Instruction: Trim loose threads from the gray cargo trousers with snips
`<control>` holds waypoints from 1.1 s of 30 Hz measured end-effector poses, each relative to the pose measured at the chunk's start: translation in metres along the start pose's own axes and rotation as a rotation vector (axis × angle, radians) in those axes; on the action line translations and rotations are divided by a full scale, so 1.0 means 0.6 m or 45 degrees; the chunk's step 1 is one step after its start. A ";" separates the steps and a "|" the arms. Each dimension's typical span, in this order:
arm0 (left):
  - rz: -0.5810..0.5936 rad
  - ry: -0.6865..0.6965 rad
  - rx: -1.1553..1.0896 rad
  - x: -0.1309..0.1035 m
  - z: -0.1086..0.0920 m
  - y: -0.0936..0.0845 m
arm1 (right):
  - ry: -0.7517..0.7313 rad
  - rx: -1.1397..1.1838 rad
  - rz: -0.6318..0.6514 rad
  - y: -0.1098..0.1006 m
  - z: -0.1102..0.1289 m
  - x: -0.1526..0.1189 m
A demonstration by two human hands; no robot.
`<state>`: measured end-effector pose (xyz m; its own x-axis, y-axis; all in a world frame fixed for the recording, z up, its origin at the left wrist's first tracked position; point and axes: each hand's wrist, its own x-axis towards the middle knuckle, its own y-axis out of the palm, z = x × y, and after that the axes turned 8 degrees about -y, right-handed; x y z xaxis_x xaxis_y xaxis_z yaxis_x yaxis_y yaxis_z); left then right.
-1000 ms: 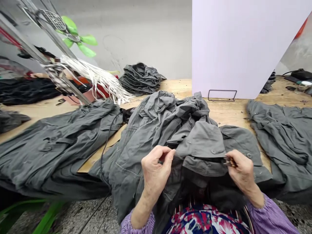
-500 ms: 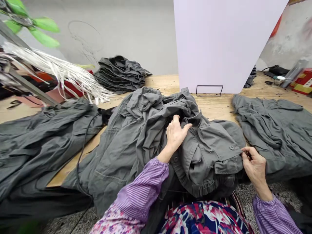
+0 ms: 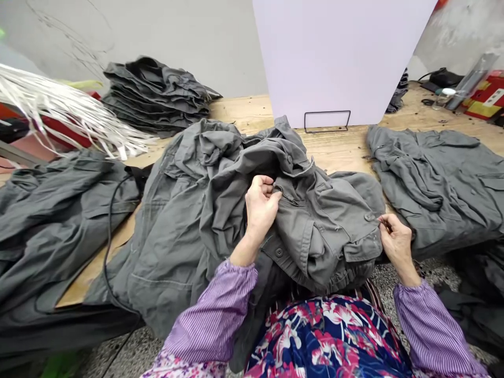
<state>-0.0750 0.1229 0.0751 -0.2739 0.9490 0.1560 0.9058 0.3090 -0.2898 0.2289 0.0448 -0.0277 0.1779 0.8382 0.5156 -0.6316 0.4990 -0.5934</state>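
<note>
Garment in play: lay rumpled across the counter, pinched at a flap corner by the right hand, button already attached. Met the left hand with fingertips nearly together, grip unclear. Sat between other grey clothes; showed no measure of work left.

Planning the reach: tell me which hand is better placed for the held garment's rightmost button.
Right, probably: the right hand pinches the gray garment close beside that button; the left hand is farther off.

Rumpled grey buttoned garment lies bunched over the table's edge.
</note>
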 end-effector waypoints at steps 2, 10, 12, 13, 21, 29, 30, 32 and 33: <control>-0.195 0.286 0.411 -0.017 -0.008 0.003 | 0.011 0.014 0.013 0.000 0.002 -0.001; 0.419 0.816 1.145 -0.067 -0.015 0.082 | 0.031 0.057 0.019 0.001 0.004 -0.004; 0.442 0.770 1.230 -0.064 -0.005 0.100 | 0.031 0.061 0.020 0.002 0.001 -0.004; 0.456 0.742 1.238 -0.062 -0.001 0.104 | 0.032 0.065 0.023 0.002 -0.001 -0.004; 1.436 0.416 0.434 -0.102 -0.038 0.014 | 0.031 0.112 0.046 0.000 0.002 0.000; 0.672 0.614 1.118 -0.144 -0.029 0.078 | 0.061 0.074 -0.002 0.005 0.005 -0.002; 0.656 0.650 1.178 -0.144 -0.022 0.095 | 0.066 0.074 -0.003 0.005 0.006 -0.003; 0.704 0.705 1.204 -0.145 -0.012 0.118 | 0.062 0.079 -0.002 0.006 0.006 -0.003; 0.746 0.728 1.180 -0.149 -0.009 0.123 | 0.053 0.086 -0.002 0.006 0.005 -0.002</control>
<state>0.0181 0.0603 0.0451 0.4873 0.8674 0.1002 0.2098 -0.0049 -0.9777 0.2242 0.0447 -0.0286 0.2093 0.8465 0.4895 -0.6804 0.4856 -0.5489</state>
